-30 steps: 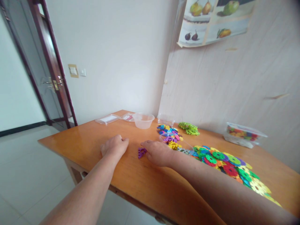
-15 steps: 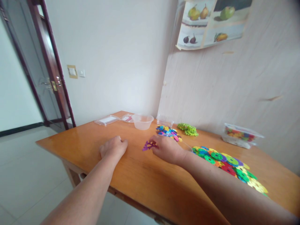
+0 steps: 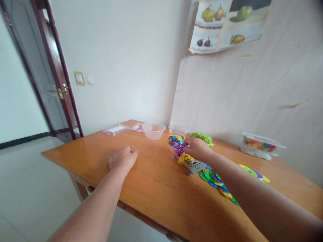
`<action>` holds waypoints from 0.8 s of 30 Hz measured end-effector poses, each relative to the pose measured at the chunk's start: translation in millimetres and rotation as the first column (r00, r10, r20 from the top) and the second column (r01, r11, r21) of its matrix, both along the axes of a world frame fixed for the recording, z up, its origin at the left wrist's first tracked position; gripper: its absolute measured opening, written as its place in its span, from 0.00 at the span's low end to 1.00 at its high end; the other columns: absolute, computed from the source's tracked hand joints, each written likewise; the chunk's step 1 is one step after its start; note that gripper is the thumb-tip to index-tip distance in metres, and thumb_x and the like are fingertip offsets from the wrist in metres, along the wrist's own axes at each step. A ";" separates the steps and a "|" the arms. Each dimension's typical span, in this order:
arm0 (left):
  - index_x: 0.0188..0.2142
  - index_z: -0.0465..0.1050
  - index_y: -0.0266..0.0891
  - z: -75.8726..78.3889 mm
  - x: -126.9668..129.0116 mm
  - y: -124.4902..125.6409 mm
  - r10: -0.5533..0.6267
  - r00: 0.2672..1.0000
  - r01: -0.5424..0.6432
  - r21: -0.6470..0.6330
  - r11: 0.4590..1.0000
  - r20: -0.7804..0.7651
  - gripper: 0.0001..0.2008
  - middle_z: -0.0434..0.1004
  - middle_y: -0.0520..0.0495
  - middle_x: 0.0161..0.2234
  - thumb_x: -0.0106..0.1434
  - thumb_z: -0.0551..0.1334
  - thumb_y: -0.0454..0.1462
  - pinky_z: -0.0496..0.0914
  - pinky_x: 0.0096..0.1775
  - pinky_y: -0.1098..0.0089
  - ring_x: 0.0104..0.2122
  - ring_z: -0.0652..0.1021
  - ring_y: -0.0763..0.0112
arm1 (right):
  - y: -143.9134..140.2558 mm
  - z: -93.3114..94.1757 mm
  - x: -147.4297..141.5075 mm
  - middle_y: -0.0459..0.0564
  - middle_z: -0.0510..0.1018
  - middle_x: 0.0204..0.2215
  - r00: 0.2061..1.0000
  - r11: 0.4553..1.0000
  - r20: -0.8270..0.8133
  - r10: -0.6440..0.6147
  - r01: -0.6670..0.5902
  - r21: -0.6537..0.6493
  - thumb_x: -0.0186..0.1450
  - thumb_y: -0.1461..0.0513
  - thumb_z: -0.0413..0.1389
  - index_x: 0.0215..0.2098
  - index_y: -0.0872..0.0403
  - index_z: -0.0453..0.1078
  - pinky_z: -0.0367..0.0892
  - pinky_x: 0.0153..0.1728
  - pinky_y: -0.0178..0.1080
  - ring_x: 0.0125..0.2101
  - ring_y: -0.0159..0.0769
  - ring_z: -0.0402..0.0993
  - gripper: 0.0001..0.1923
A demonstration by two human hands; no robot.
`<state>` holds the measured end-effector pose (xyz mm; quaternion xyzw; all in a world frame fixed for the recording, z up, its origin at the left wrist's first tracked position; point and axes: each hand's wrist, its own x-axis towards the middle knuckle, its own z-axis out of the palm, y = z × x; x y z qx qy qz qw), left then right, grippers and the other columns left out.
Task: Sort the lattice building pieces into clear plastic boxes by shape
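Observation:
My left hand rests on the tabletop as a loose fist, its fingers curled under; whatever it may hold is hidden. Over a clear plastic tray my right hand is closed, fingertips at a purple toothed plastic piece. More purple pieces lie just below the fingers. The same tray holds yellow pieces and grey ones. Behind it sits a pile of blue, yellow and pink pieces.
On the wooden table, a translucent bowl and clear lids stand far back. Green pieces are heaped near the wall. Colourful notched discs spread around my right forearm. A filled plastic box is at right.
My right hand has moved right with the purple piece, from above bare table to the tray, which its forearm and hand hid before. My left hand has stayed put.

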<state>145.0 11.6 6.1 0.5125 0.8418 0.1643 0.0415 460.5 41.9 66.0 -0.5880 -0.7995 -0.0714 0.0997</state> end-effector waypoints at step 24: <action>0.39 0.77 0.48 -3.1 4.6 -4.4 0.020 0.998 -0.018 0.039 0.999 -0.052 0.19 0.81 0.42 0.43 0.63 0.51 0.49 0.68 0.42 0.58 0.45 0.78 0.52 | -162.5 -68.1 44.5 0.51 0.76 0.30 0.944 0.956 -0.206 0.258 -0.280 -0.087 0.70 0.56 0.46 0.30 0.46 0.67 0.68 0.31 0.40 0.30 0.38 0.74 0.13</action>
